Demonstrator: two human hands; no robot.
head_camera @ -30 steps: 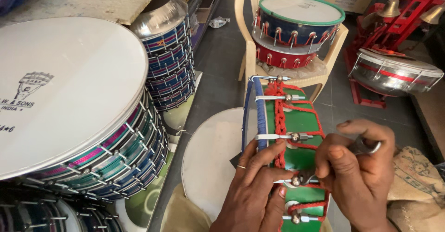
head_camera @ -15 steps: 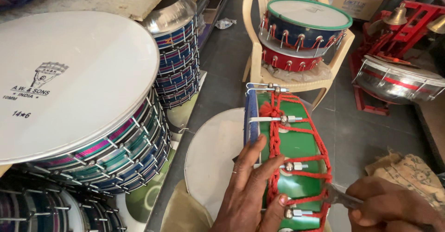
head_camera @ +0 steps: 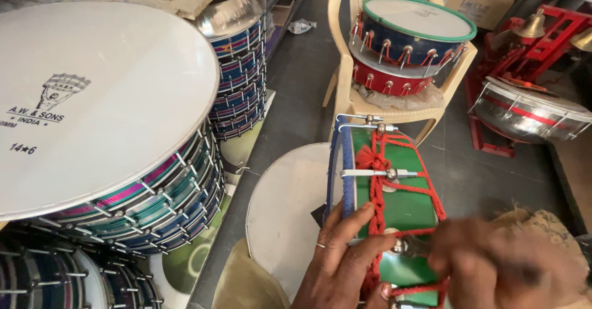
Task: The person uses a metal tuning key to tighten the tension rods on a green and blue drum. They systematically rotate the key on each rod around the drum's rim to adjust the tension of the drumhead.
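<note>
The green drum (head_camera: 394,207) stands on edge before the chair (head_camera: 351,93), red cord (head_camera: 377,198) laced and several rods fitted. The left hand (head_camera: 345,263) clasps its rim; the blurred right hand (head_camera: 505,263) works a lower bolt (head_camera: 404,245), grip unclear, so tightening seems unfinished.

Right hand swings back up onto the drum's lugs

The right hand (head_camera: 505,263), low at the frame's corner half a second ago, now lies blurred across the green drum (head_camera: 401,204) at a lower metal lug (head_camera: 404,245); the left hand (head_camera: 345,259) has shifted slightly on the rim.
</note>
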